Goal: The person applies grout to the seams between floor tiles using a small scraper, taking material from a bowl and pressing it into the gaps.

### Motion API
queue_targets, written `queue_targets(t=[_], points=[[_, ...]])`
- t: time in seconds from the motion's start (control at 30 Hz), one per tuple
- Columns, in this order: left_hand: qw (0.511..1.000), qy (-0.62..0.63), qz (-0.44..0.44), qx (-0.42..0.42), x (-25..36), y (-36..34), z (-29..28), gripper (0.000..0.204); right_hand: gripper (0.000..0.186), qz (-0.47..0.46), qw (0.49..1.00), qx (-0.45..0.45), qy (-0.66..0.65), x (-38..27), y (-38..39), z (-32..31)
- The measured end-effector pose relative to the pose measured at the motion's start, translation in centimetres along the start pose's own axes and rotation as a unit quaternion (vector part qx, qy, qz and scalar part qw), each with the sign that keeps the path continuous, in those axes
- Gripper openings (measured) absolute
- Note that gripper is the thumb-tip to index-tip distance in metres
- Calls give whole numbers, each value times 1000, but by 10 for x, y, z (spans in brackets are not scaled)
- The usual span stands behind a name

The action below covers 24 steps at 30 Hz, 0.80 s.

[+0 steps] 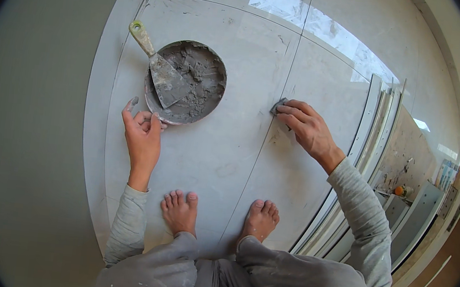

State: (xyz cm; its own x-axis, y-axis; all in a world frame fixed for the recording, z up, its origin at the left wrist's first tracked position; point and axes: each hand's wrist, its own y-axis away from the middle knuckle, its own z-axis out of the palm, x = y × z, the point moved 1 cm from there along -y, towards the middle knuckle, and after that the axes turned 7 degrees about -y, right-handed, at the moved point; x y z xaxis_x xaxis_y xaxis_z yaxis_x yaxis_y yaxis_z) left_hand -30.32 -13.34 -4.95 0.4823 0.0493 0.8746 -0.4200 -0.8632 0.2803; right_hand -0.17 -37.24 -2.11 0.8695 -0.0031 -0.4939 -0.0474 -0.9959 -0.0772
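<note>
our right hand [305,126] presses a small grey pad [277,107], likely a sponge or rubber float piece, pinched under the fingertips, right on the joint line [267,142] between two large pale floor tiles [222,159]. our left hand [141,133] holds nothing; its fingers are loosely curled and rest against the near rim of the round pan [187,82] of grey grout, one fingertip smeared with the mix. a putty knife [161,70] with a green-tipped handle lies across the pan's left side, blade in the grout. the pan sits toward the far left of the tiled floor, and the pad is well to its right, on the joint. we squat with bare feet [220,215] on either side of that same joint. a stack of pale trim strips [350,185] runs along the floor's right edge.

we judge the step in hand to be working grout into the joint. the next move calls for drawing the pad steadily along the line, keeping it centred and the pressure even, so we fill the seam without smearing the tile faces.
</note>
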Motion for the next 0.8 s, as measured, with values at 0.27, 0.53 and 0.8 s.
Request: queue_targets(t=[0.27, 0.53, 0.8], points=[[1000, -11, -9, -1, -3, 0, 1, 54, 35, 143, 986, 59, -66, 2, -29, -12], [1000, -4, -9, 7, -2, 2, -1, 53, 26, 157, 984, -15, -83, -67, 7, 25], [1000, -6, -5, 11, -4, 1, 2, 55, 38, 97, 984, -61, -134, -107, 43, 38]])
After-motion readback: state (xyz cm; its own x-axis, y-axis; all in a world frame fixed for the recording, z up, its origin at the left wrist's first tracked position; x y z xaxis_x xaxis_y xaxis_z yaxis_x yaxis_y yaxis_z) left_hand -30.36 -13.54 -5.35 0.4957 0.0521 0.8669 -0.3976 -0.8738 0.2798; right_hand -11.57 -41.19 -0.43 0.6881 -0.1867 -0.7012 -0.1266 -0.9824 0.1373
